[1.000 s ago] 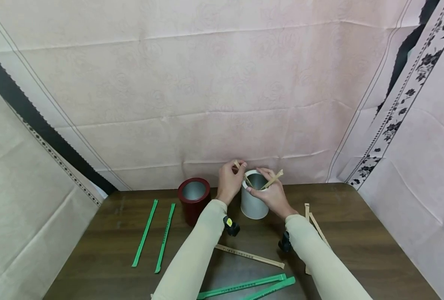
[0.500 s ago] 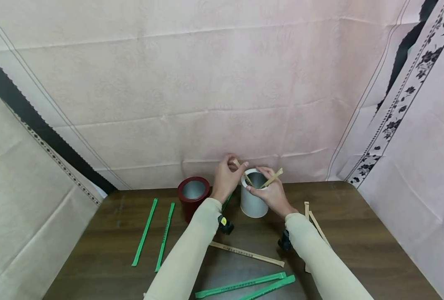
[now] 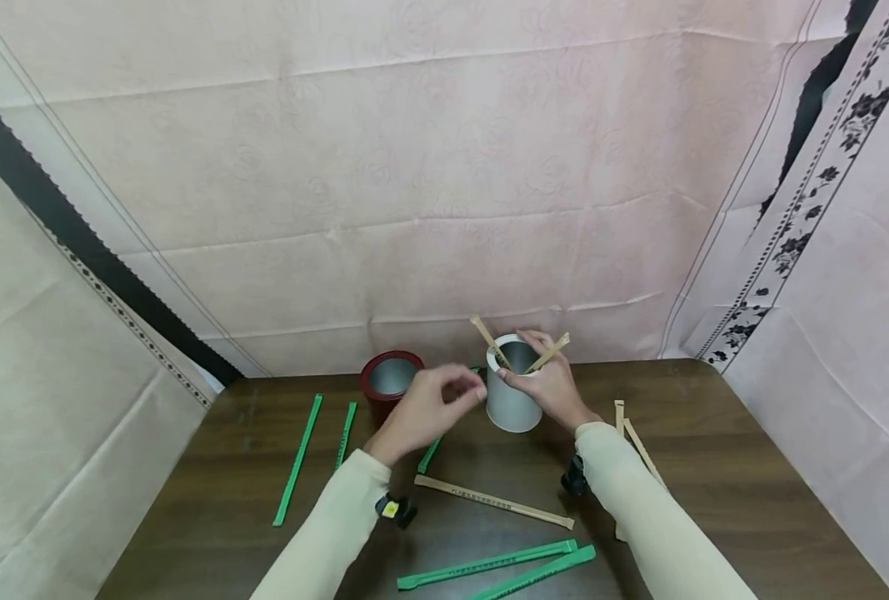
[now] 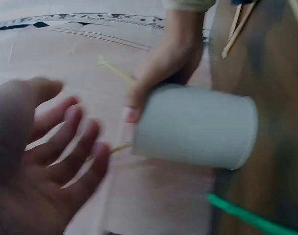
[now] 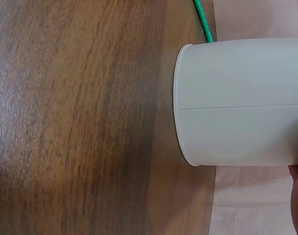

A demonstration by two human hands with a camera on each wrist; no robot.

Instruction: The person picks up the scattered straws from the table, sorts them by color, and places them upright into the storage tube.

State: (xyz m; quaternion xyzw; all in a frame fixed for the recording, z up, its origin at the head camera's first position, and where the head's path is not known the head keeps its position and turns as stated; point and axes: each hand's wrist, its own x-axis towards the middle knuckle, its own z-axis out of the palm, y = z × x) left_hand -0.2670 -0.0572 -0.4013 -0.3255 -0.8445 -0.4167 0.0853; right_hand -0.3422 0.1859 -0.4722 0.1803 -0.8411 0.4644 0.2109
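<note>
My right hand (image 3: 552,387) grips a white canister (image 3: 511,408) at its rim, thumb in front and fingers behind. The canister stands upright on the table, and two thin beige sticks lean out of it: a left stick (image 3: 486,335) and a right stick (image 3: 555,348), which passes close to the right hand. My left hand (image 3: 437,408) is just left of the canister, fingers loosely bent and apart with nothing between them. In the left wrist view, the left hand (image 4: 56,156) appears blurred beside the canister. A dark red canister (image 3: 392,375) is partly hidden behind the left hand.
One long green stick (image 3: 297,458) and a second green stick (image 3: 346,433) lie at left. Another green stick (image 3: 431,454) lies behind the left hand. In front are a beige stick (image 3: 492,502) and two crossed green sticks (image 3: 489,565). More beige sticks (image 3: 642,450) lie beside the right forearm.
My left hand has let go of the left beige stick, which stays leaning in the white canister, and has drawn back toward the front left. The right hand keeps its hold.
</note>
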